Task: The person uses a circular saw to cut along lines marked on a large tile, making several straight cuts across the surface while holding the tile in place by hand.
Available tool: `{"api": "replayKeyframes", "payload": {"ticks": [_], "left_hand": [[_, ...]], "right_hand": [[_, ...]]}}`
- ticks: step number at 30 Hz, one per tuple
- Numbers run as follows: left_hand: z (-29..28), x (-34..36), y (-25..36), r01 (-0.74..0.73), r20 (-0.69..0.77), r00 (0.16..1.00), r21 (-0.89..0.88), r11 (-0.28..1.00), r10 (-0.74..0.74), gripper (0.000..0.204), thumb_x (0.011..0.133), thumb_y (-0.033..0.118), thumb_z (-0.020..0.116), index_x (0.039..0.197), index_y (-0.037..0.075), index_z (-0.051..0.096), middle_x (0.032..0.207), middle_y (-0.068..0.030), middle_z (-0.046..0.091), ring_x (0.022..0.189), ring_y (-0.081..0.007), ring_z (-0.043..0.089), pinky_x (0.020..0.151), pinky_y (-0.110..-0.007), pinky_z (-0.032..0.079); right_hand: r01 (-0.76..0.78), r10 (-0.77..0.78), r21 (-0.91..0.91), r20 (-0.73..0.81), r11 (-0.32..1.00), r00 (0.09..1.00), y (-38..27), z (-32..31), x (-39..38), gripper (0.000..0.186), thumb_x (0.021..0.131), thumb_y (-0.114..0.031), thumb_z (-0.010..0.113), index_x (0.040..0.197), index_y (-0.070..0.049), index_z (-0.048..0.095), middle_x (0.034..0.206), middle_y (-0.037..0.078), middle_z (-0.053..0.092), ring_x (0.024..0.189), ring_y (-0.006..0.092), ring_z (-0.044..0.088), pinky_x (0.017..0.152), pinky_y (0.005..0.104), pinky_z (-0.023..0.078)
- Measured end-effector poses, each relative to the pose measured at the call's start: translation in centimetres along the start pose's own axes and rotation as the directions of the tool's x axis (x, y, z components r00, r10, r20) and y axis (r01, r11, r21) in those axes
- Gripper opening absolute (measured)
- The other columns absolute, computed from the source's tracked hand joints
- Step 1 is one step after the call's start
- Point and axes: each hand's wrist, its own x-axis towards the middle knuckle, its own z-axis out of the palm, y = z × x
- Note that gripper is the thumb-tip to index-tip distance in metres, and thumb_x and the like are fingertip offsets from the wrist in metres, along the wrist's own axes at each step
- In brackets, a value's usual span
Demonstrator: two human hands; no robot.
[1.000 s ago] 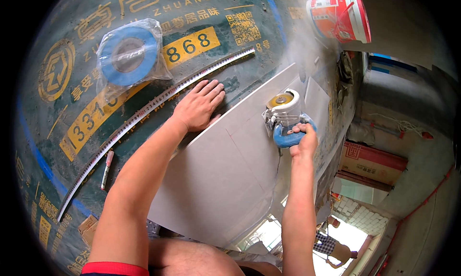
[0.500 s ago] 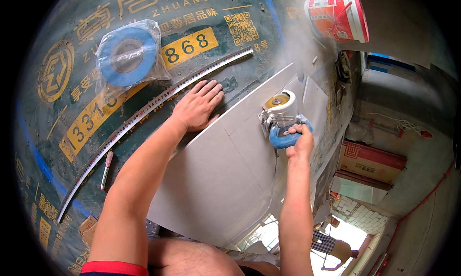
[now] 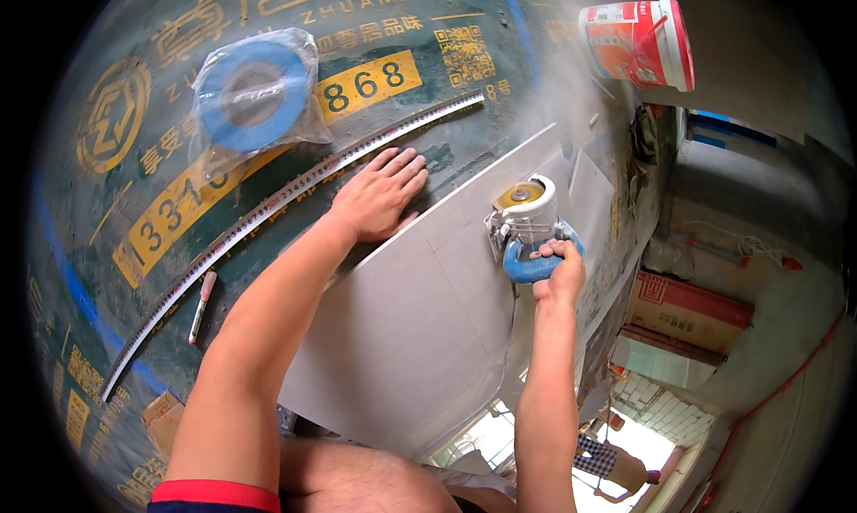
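The right hand [image 3: 561, 272] is curled round the blue handle [image 3: 528, 265] of the saw [image 3: 533, 216], with the fingers closed on it. The left hand [image 3: 379, 196], left of that grip, lies palm down with its fingers extended and slightly parted on the green sheet [image 3: 446, 169], holding nothing.

The saw sits over the slab [image 3: 402, 325], just above the right hand, its gold blade [image 3: 520, 194] showing in a pale guard. The slab is light grey, with thin reddish lines left of the grip. A cord [image 3: 512, 321] trails below it.

Dust hazes the area beyond the saw. The blade's lower edge is hidden, and whether the left thumb touches the slab is unclear.
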Motion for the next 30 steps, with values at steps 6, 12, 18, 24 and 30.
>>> {"api": "replayKeyframes", "payload": {"ticks": [6, 12, 18, 24, 30], "left_hand": [[0.0, 0.0, -0.1, 0.002, 0.014, 1.0, 0.007, 1.0, -0.002, 0.059, 0.089, 0.039, 0.052, 0.133, 0.001, 0.046, 0.144, -0.0138, 0.041, 0.139, -0.0285, 0.03, 0.117, -0.041, 0.018], [0.1, 0.0, -0.1, 0.001, 0.015, 1.0, 0.009, 1.0, -0.001, 0.059, 0.088, 0.039, 0.053, 0.133, 0.001, 0.045, 0.144, -0.014, 0.041, 0.139, -0.0286, 0.03, 0.117, -0.041, 0.019], [0.3, -0.1, -0.2, -0.018, -0.055, 0.998, 0.021, 1.0, 0.019, 0.057, 0.087, 0.039, 0.055, 0.129, 0.0, 0.048, 0.14, -0.014, 0.045, 0.137, -0.0285, 0.034, 0.116, -0.041, 0.021], [0.4, 0.0, -0.1, -0.016, -0.053, 0.998, 0.012, 1.0, 0.017, 0.058, 0.087, 0.039, 0.055, 0.129, 0.0, 0.048, 0.14, -0.0139, 0.045, 0.137, -0.0283, 0.034, 0.116, -0.041, 0.02], [0.1, 0.0, 0.0, -0.004, -0.006, 1.0, -0.006, 1.0, 0.004, 0.059, 0.087, 0.036, 0.055, 0.133, 0.001, 0.045, 0.143, -0.0145, 0.042, 0.138, -0.029, 0.031, 0.116, -0.042, 0.02]], "right_hand": [[0.015, -0.016, 0.021, 0.018, 1.0, 1.0, 0.4, -0.3, -0.1, 0.004, 0.076, -0.003, 0.052, 0.079, 0.0, 0.053, 0.073, 0.005, 0.052, 0.061, 0.0151, 0.053, 0.055, 0.0337, 0.049], [0.011, -0.011, 0.014, 0.012, 1.0, 1.0, 0.5, -0.5, -0.7, 0.005, 0.076, -0.003, 0.052, 0.08, 0.0, 0.054, 0.073, 0.005, 0.052, 0.061, 0.0152, 0.053, 0.055, 0.0337, 0.049], [0.005, -0.005, 0.012, 0.013, 1.0, 1.0, 0.6, -0.5, -1.0, 0.006, 0.075, -0.003, 0.052, 0.08, 0.0, 0.054, 0.073, 0.005, 0.052, 0.061, 0.0152, 0.053, 0.055, 0.0337, 0.049], [0.01, -0.01, -0.002, 0.002, 1.0, 1.0, 0.8, -0.6, -1.3, 0.005, 0.075, -0.003, 0.052, 0.08, 0.0, 0.054, 0.073, 0.006, 0.051, 0.061, 0.0156, 0.053, 0.056, 0.0338, 0.049], [0.004, -0.005, 0.027, 0.013, 1.0, 1.0, 0.9, -0.5, -1.6, 0.005, 0.076, -0.003, 0.052, 0.079, 0.0, 0.053, 0.073, 0.006, 0.051, 0.061, 0.0155, 0.052, 0.056, 0.0343, 0.049]]}}
